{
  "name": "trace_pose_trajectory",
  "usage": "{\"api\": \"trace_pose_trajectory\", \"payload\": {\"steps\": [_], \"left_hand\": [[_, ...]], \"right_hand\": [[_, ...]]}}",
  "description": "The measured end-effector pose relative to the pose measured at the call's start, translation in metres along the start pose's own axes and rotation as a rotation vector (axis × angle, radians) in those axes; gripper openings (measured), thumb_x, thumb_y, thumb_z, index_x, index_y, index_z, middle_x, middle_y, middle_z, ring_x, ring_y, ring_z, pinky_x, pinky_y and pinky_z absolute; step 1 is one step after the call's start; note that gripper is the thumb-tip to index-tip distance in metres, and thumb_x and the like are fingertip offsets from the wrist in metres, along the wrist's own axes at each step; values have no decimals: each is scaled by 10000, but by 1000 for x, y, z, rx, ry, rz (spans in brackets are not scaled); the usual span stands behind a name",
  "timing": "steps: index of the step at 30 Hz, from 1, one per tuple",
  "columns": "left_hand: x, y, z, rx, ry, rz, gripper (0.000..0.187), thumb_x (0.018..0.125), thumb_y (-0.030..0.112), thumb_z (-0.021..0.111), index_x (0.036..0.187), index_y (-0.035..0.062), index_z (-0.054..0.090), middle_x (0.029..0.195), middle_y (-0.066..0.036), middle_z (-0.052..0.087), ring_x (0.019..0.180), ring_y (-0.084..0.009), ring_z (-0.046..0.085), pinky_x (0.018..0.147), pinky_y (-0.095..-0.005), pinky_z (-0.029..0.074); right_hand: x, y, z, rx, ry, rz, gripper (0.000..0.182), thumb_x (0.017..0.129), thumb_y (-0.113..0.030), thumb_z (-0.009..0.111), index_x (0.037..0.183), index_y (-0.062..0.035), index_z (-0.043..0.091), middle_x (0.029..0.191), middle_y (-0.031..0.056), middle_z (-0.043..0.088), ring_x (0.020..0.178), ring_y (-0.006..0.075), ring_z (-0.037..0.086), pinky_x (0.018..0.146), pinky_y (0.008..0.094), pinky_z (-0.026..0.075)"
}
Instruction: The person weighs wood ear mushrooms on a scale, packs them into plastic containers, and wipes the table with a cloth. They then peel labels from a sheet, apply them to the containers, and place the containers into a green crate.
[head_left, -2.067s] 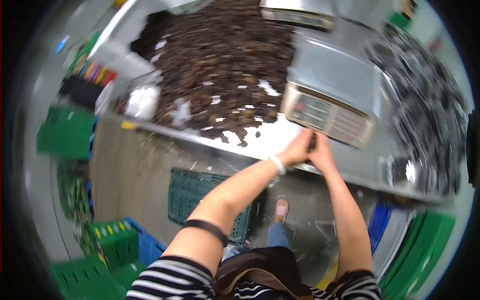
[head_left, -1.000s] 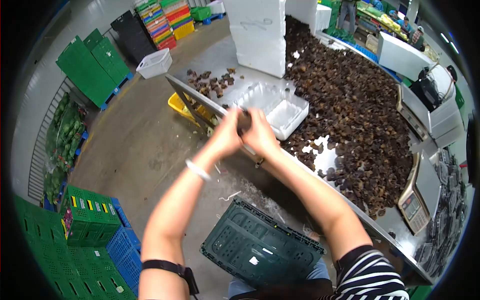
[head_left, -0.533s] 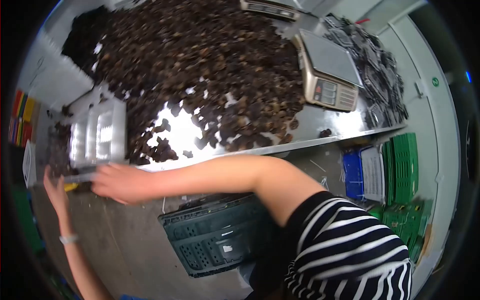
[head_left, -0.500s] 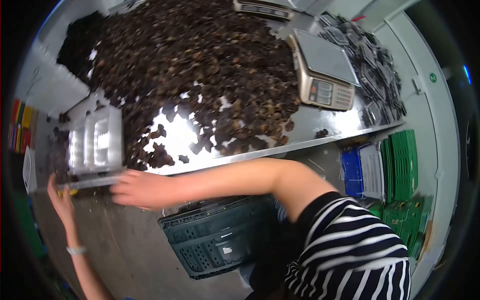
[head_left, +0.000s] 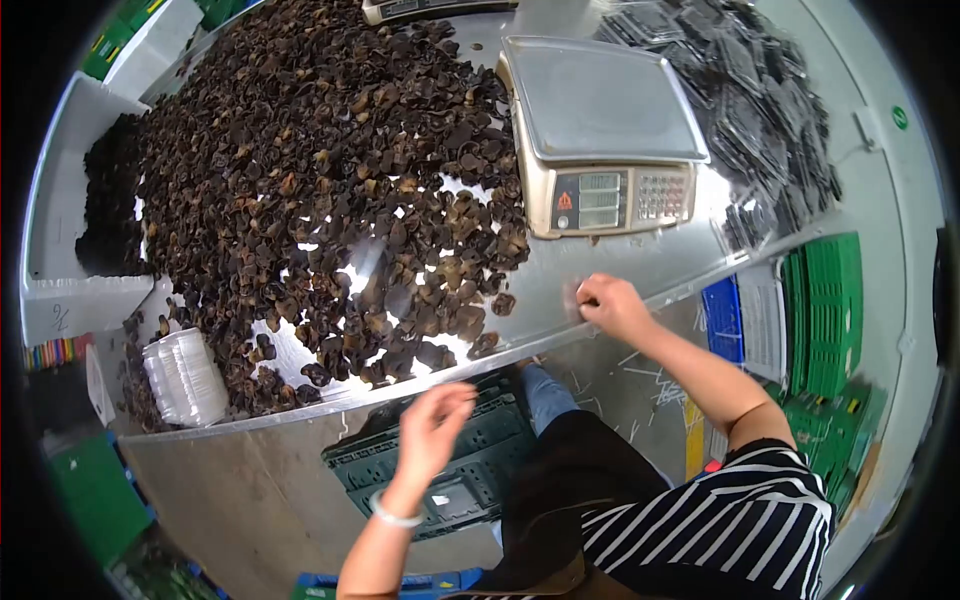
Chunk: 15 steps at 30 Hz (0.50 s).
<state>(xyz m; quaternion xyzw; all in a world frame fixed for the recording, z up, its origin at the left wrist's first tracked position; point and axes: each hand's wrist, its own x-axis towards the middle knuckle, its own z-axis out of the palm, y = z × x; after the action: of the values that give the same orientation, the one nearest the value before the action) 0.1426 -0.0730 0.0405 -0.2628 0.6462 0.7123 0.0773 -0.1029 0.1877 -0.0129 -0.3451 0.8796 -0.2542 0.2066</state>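
Note:
My right hand (head_left: 612, 305) is over the metal table (head_left: 560, 270) near its front edge, just below the scale (head_left: 610, 105). Its fingers are curled together, and whatever they hold, if anything, is hidden. My left hand (head_left: 437, 425) hovers in front of the table edge, fingers loosely bent and apart, with nothing visible in it. A big spread of dark brown, mushroom-like pieces (head_left: 330, 190) covers much of the table; one loose piece (head_left: 503, 303) lies left of my right hand. A stack of clear plastic trays (head_left: 185, 378) stands at the table's left front corner.
Flat dark-looking plastic pieces (head_left: 750, 120) are heaped right of the scale. A dark green crate (head_left: 460, 495) sits on the floor below the table edge. Green crates (head_left: 825, 300) and a blue crate (head_left: 722, 320) stand at the right. Another scale (head_left: 430, 8) is at the back.
Both hands have left the area by the plastic trays and moved right, my right hand to below the scale. The view has turned right.

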Motion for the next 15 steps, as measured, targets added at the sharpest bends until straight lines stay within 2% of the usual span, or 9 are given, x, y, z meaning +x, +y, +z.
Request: {"api": "trace_pose_trajectory", "payload": {"steps": [3, 5, 6, 7, 8, 10, 12, 14, 15], "left_hand": [[43, 22, 72, -546, -89, -211, 360, 980, 254, 528, 1243, 10, 506, 1127, -89, 616, 931, -199, 629, 874, -349, 518], [62, 41, 95, -869, -114, -323, 528, 1000, 461, 397, 1328, 46, 408, 1218, -90, 541, 980, -230, 620, 864, -400, 532], [69, 41, 94, -1005, -171, -329, 497, 995, 467, 405, 1250, 47, 483, 1147, -83, 572, 1014, -221, 605, 811, -378, 541], [72, 52, 94, -1048, -50, -416, 431, 995, 419, 437, 1194, 45, 515, 1089, -80, 581, 945, -198, 601, 752, -343, 531], [72, 61, 90, -1085, 69, -500, 367, 995, 371, 469, 1139, 42, 546, 1032, -76, 590, 877, -174, 597, 692, -308, 520], [71, 18, 50, -1139, 205, -377, 203, 969, 206, 544, 1059, 26, 572, 914, -58, 576, 721, -121, 519, 591, -233, 449], [53, 51, -2, -1195, 237, -281, 98, 911, 28, 585, 998, -5, 555, 816, -12, 515, 662, -71, 437, 562, -187, 385], [29, 79, -75, -800, 138, 85, 202, 888, 85, 639, 1030, -36, 560, 851, -18, 559, 721, -62, 500, 663, -176, 440], [23, 73, -139, -668, 355, 211, 300, 905, 168, 639, 1060, -68, 537, 903, -65, 552, 805, -120, 523, 768, -247, 492]], "right_hand": [[13, -45, -3, 316, 72, -82, 111, 764, -103, 675, 826, -48, 602, 807, 117, 585, 752, 313, 606, 679, 386, 494], [15, -79, -9, 462, -5, -205, 166, 788, -110, 692, 941, -56, 653, 932, 97, 613, 864, 256, 631, 754, 344, 512], [15, -88, -11, 523, -198, -251, 275, 801, -170, 701, 1048, -69, 634, 1047, 93, 607, 1010, 266, 598, 854, 347, 491], [21, -95, -10, 324, -112, -546, 356, 807, -222, 699, 1113, -72, 597, 1141, 94, 585, 1125, 279, 538, 936, 375, 452], [16, -100, -19, 199, -109, -580, 394, 805, -250, 694, 1137, -70, 582, 1184, 99, 564, 1189, 286, 489, 980, 400, 418], [4, -97, -28, 314, 75, -543, 347, 810, -223, 691, 1102, -65, 590, 1139, 100, 579, 1131, 287, 521, 926, 393, 453], [-19, -77, -37, 400, 20, -445, 293, 817, -218, 668, 1051, -60, 588, 1055, 89, 589, 1047, 285, 551, 873, 399, 473], [-54, -43, -42, 345, 0, -402, 248, 827, -218, 646, 1005, -60, 580, 985, 83, 591, 977, 285, 572, 821, 405, 489], [-77, -25, -35, 260, -15, -421, 229, 834, -221, 636, 986, -62, 575, 958, 82, 588, 950, 286, 579, 795, 408, 494]]}}
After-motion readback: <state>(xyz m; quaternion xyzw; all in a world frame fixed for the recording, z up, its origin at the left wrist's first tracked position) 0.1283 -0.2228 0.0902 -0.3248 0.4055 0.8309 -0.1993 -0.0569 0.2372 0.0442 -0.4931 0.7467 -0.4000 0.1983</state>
